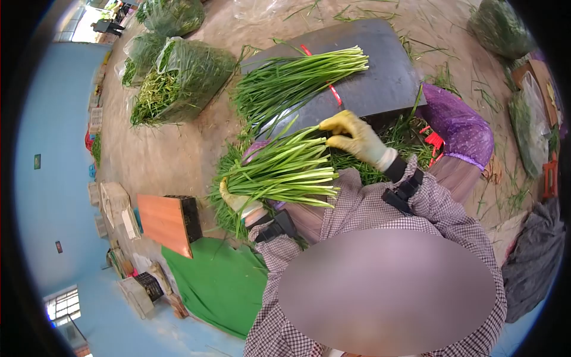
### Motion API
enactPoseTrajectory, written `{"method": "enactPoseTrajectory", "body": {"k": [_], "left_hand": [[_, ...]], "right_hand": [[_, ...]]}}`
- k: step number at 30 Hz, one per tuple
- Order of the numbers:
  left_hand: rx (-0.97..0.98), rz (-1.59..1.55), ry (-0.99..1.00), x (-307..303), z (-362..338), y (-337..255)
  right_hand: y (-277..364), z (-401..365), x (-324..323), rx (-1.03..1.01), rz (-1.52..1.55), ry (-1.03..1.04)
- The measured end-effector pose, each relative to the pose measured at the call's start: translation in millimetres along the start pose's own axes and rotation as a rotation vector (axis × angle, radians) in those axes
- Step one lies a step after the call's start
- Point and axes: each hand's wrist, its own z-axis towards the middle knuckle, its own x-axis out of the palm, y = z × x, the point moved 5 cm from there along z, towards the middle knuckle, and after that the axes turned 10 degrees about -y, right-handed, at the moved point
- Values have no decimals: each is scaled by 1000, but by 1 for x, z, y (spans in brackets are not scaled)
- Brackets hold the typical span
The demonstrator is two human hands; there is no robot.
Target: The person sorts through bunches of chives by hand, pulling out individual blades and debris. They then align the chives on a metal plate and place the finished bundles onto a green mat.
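Clamped in the left hand, loose green stalks fan off the surface's near-left corner, best held lightly, pale ends level, as the right hand, fingers parted, meets their edge.

a green cloth is covering part of the floor at lower left, and a box with an orange-brown face is standing just beside it. a blue wall is running down the left side, with a barred window showing low in the view. a dark grey cloth is lying crumpled at far right. a person is showing far off at upper left
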Motion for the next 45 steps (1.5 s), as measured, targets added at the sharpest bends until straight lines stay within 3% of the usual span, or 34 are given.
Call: {"method": "enactPoseTrajectory", "body": {"k": [1, 2, 4, 5, 7, 8, 9, 11, 15, 18, 19, 20, 22, 25, 26, 28, 29, 30, 33, 34, 36, 39, 42, 43, 45], "left_hand": [[-24, -19, -1, 1, 1, 0], [6, 34, 28, 2, 0, -2], [99, 125, 89, 5, -8, -2], [388, 442, 59, 28, -40, -7], [-74, -182, 121, 5, -5, 4], [161, 10, 0, -5, 5, 6], [205, -17, -57, 17, -17, -2], [94, -135, 5, 4, -1, 3], [54, -172, 18, 12, -7, 6], [278, 53, -43, 12, -11, 2], [17, -147, 12, 4, 0, 9], [57, -94, 25, -6, 7, 8], [59, -36, -2, -13, 3, 11], [18, -54, 62, -13, 10, 9], [21, -63, 112, -12, 14, 8], [21, -74, -2, -13, 14, 8], [64, -44, -21, -14, 15, 10], [106, -13, -41, -13, 13, 10], [-36, -112, -18, -4, 4, 11], [6, -84, -27, -6, 8, 10], [90, -29, -43, -9, 14, 8], [-46, -117, 30, -2, 4, 7], [169, 88, -42, -10, 3, 6], [176, 65, -9, -19, 12, 8], [49, -67, 58, -21, 18, 5]], "right_hand": [[1, 3, 12, -8, -42, 70], [3, 8, 21, -189, -191, 98], [-1, 10, 32, -283, -273, 11], [12, 12, 30, -297, -257, -64], [20, 17, 36, -423, -532, 0], [11, 16, 42, -444, -646, -31], [12, 16, 43, -404, -763, 127], [14, 17, 43, -404, -817, 159], [30, 26, 43, -351, -591, -44], [37, 28, 42, -346, -395, -204], [40, 28, 37, -343, -277, -234], [47, 29, 28, -325, -167, -265], [51, 30, 7, 70, 343, -178], [19, 23, -28, 229, 490, -124], [-3, 17, -31, 259, 365, -70], [-43, 6, -28, 316, 123, 38], [-41, 3, -22, 187, -76, 100], [-30, 1, -11, 147, 11, 138], [-20, -1, 31, 315, 408, 202], [-33, 2, 38, 89, 57, 236], [-34, -1, 51, 371, 373, 177], [-24, 5, 45, 232, 175, 81], [-19, 6, 15, 401, 168, -122], [-38, 4, 6, 389, 310, -230], [-46, 4, -20, 237, 95, -257]]}}
